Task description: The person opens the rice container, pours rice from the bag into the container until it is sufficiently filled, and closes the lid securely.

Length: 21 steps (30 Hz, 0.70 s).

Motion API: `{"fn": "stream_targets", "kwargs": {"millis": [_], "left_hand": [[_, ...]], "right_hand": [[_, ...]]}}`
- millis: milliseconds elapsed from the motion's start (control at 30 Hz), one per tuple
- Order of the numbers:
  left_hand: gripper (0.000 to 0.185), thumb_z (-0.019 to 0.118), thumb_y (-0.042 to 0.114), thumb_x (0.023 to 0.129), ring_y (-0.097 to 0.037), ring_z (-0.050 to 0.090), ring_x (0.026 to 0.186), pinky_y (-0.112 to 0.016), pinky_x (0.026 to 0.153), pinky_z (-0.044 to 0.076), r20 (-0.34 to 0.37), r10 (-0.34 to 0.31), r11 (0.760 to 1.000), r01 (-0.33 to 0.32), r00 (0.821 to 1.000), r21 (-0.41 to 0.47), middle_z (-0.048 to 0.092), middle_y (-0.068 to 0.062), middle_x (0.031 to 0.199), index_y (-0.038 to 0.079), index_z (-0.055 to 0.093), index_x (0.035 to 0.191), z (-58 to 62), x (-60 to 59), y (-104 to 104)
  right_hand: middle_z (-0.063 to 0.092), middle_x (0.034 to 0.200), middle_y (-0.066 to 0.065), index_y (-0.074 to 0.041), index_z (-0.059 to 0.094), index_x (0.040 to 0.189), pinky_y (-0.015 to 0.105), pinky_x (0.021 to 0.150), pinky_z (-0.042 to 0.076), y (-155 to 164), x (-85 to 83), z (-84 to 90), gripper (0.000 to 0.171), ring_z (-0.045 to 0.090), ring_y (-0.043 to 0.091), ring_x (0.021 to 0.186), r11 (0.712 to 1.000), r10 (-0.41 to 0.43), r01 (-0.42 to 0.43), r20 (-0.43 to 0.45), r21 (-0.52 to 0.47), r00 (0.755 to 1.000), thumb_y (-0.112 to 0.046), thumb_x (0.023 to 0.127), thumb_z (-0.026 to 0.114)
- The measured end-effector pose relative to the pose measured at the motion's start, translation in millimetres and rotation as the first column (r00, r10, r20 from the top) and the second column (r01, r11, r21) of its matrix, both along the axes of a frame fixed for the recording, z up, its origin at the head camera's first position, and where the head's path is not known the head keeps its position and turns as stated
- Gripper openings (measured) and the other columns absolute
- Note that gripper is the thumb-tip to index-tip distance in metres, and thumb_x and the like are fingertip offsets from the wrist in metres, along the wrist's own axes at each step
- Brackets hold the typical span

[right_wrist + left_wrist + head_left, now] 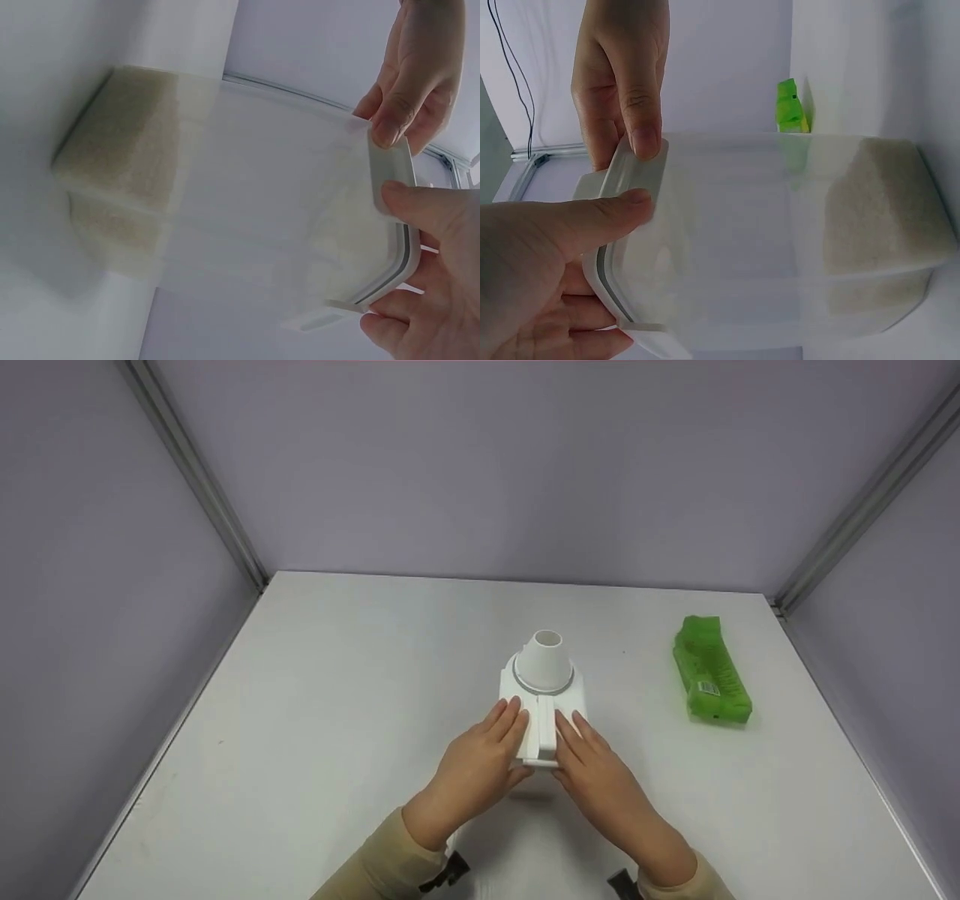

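Observation:
A white container stands in the middle of the table, with a white lid (541,725) and a cone-shaped spout (544,660) on top. My left hand (484,757) lies on the lid's near left side and my right hand (596,769) on its near right side. In the left wrist view the container (765,240) has translucent walls, with pale grain (877,210) heaped at its bottom end. There my left hand (547,255) has its thumb against the wall just under the lid's rim. In the right wrist view my right hand (442,262) pinches the rim of the container (255,202) the same way.
A green packet (710,679) lies on the white table (337,697) to the right of the container, well apart from it. Lilac walls with metal corner bars (202,480) close in the table on the left, back and right.

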<state>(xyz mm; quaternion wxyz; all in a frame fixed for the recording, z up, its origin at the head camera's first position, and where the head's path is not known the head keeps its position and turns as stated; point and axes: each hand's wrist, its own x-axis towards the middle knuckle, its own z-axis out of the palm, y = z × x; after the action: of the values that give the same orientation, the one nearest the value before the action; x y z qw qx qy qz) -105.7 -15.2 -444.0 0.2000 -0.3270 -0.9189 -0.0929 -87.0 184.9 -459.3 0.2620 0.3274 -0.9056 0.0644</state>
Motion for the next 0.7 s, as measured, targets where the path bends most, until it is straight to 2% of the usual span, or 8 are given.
{"fn": "stream_targets", "kwargs": {"millis": [333, 700], "left_hand": [[0.069, 0.074, 0.039, 0.078, -0.027, 0.045, 0.125, -0.034, 0.090, 0.047, 0.007, 0.001, 1.000, -0.001, 1.000, 0.016, 0.049, -0.015, 0.135, 0.000, 0.053, 0.130, -0.2, -0.1, 0.4], [0.069, 0.074, 0.038, 0.078, -0.027, 0.045, 0.126, -0.035, 0.089, 0.048, 0.012, -0.003, 1.000, 0.002, 1.000, 0.022, 0.048, -0.015, 0.136, 0.000, 0.052, 0.131, 0.3, 1.1, -0.7]], "right_hand": [[0.049, 0.134, 0.017, 0.005, 0.053, 0.126, 0.042, 0.095, 0.043, 0.1, -0.7, 0.8, 0.059, 0.044, 0.036, 0.123, 1.000, -0.011, 0.011, 0.023, -0.010, 1.000, -0.013, 0.075, 0.075], [0.050, 0.133, 0.017, 0.005, 0.054, 0.126, 0.042, 0.095, 0.043, 0.2, -1.1, -0.1, 0.059, 0.045, 0.035, 0.123, 1.000, 0.001, -0.001, 0.010, -0.019, 1.000, -0.013, 0.074, 0.077]]}}
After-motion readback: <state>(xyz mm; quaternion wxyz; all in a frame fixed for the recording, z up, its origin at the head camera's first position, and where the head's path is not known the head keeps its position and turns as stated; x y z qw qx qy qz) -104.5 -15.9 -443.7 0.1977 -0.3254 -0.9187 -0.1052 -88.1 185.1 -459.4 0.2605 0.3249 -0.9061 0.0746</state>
